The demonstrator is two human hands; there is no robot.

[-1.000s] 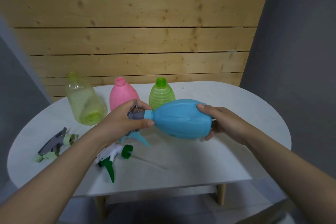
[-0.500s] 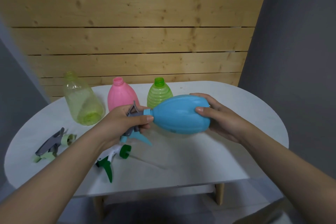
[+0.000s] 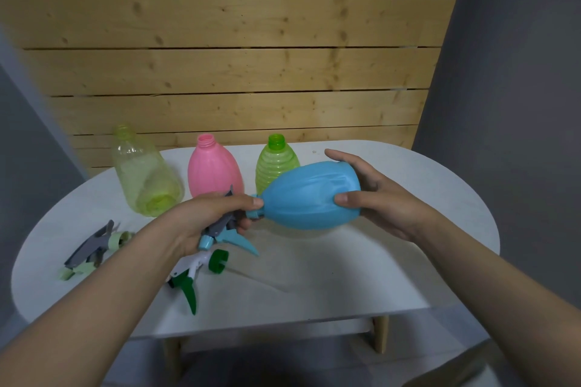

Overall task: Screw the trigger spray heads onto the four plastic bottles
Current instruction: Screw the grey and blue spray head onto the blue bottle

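Note:
A blue bottle (image 3: 309,196) lies sideways in the air above the white table (image 3: 361,261), neck to the left. My right hand (image 3: 374,195) grips its wide base. My left hand (image 3: 210,217) is closed around the grey and blue trigger spray head (image 3: 226,234), which sits at the bottle's neck. Behind stand three open bottles: a clear yellow bottle (image 3: 143,173), a pink bottle (image 3: 213,166) and a ribbed green bottle (image 3: 275,163). A white and green spray head (image 3: 195,273) and a grey and pale green spray head (image 3: 94,248) lie on the table at the left.
The oval table backs onto a wooden plank wall (image 3: 235,56). Grey walls rise on both sides. A thin dip tube (image 3: 257,280) runs rightward from the green head along the tabletop.
The blue bottle's base has tilted up and to the right, with my right hand shifting its hold round the base. My left hand has turned on the spray head.

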